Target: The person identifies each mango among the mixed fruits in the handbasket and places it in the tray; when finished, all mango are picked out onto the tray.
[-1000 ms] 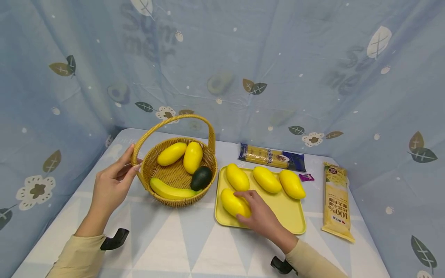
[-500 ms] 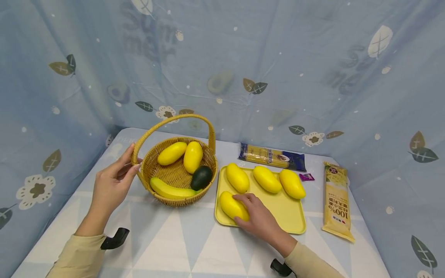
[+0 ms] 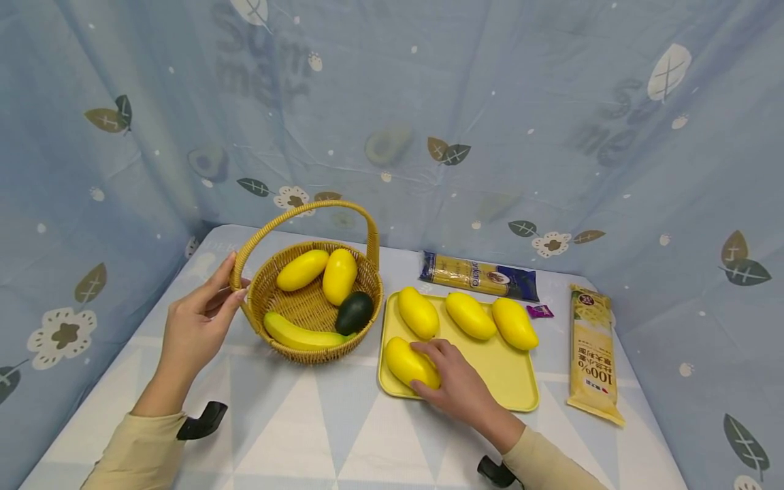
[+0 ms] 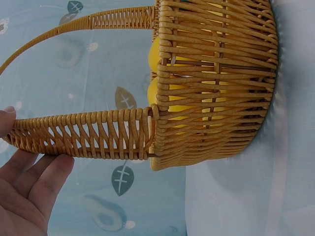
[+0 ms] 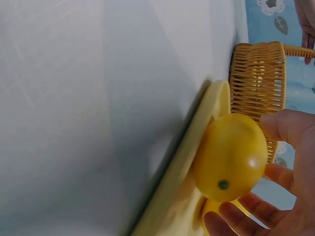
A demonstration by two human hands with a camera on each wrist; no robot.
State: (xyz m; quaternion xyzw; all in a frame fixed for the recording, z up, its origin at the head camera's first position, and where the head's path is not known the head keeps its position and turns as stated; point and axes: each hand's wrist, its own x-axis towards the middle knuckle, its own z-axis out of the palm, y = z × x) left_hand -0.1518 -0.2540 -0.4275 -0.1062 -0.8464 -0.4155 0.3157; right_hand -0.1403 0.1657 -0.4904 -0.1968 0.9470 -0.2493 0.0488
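The mango [image 3: 404,364] lies on the tray [image 3: 502,381], at about eight o'clock from the middle as the person sees it. The right grip [image 3: 453,378] reaches in from five o'clock and holds one end, thumb on one side and fingers bent round the other. That is likely because the fruit is smooth and fat, and could roll if touched on one side only. I cannot tell how hard it squeezes.

The left grip [image 3: 199,318] pinches the handle [image 4: 86,133] of the basket [image 3: 312,356] low down, on the nine o'clock side. That is probably to stop it tipping or sliding. The basket stands on the worktop [image 3: 288,422] at ten o'clock from the tray, just beside it. Inside are an eleven o'clock mango [image 3: 301,271], a one o'clock mango [image 3: 339,278], an avocado [image 3: 354,313] at four and a banana [image 3: 303,335] at seven.

A ten o'clock mango [image 3: 418,313], a noon mango [image 3: 469,316] and a two o'clock mango [image 3: 514,324] lie along the far side of the tray. Its raised rim can likely stop them rolling off.

Past the tray lie a blue pack [image 3: 479,276] at noon, a sweet [image 3: 540,312] at two and a yellow pack [image 3: 592,354] at three, out of the way of both hands.
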